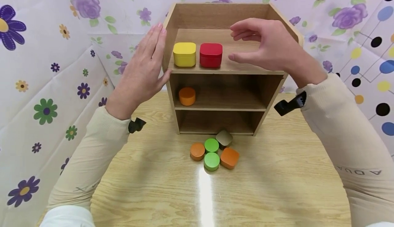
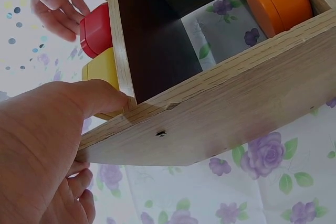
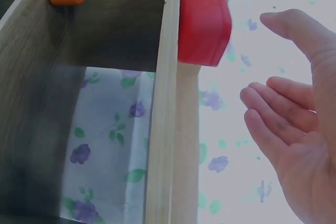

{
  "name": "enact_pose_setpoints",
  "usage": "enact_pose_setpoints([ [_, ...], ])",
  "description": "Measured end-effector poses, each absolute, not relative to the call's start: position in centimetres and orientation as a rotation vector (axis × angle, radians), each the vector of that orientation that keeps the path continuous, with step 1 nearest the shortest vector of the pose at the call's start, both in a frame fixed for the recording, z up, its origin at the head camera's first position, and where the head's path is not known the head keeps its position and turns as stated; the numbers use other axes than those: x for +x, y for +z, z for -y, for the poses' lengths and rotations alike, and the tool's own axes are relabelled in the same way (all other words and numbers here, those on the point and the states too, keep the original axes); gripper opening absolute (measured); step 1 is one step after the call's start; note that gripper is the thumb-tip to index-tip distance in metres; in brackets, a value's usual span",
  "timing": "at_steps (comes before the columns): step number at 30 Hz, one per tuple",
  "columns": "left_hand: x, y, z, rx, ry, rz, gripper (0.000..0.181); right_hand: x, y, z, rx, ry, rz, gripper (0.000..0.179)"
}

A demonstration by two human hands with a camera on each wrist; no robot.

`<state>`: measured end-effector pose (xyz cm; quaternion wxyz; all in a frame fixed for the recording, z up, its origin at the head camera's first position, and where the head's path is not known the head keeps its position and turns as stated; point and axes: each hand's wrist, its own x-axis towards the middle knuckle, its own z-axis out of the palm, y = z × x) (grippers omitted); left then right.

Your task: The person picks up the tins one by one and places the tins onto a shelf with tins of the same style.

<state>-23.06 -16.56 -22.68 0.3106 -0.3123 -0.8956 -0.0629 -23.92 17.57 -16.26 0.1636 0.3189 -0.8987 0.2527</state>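
My left hand (image 1: 143,62) lies along the left side panel of a small wooden shelf (image 1: 220,72), fingers straight. Its thumb (image 2: 105,97) touches the panel's front edge in the left wrist view. Right of a red rounded-square box (image 1: 210,55), my right hand (image 1: 267,45) hovers over the top shelf, thumb and fingers spread apart around nothing. The red box sits next to a yellow rounded-square box (image 1: 184,54) near the front edge. An orange round box (image 1: 187,96) stands at the left of the middle shelf.
On the table (image 1: 154,175) before the shelf lie two green round boxes (image 1: 211,161), an orange round one (image 1: 197,151), an orange squarish one (image 1: 229,158) and a grey-brown one (image 1: 224,138). Flowered cloth (image 1: 123,1) hangs close behind and at the sides.
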Motion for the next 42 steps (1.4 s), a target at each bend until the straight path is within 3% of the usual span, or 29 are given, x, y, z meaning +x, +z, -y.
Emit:
enact_pose_setpoints([
  [14,-23.1,-22.7,16.9,-0.840,-0.157,2.351,0.090,-18.8,-19.0,-19.9,1.155,0.775,2.295,0.057],
  [42,-23.0,-22.6,16.6,-0.839,-0.157,2.356,0.086,-15.1,-37.9,-22.3,1.080,0.816,2.599,0.057],
])
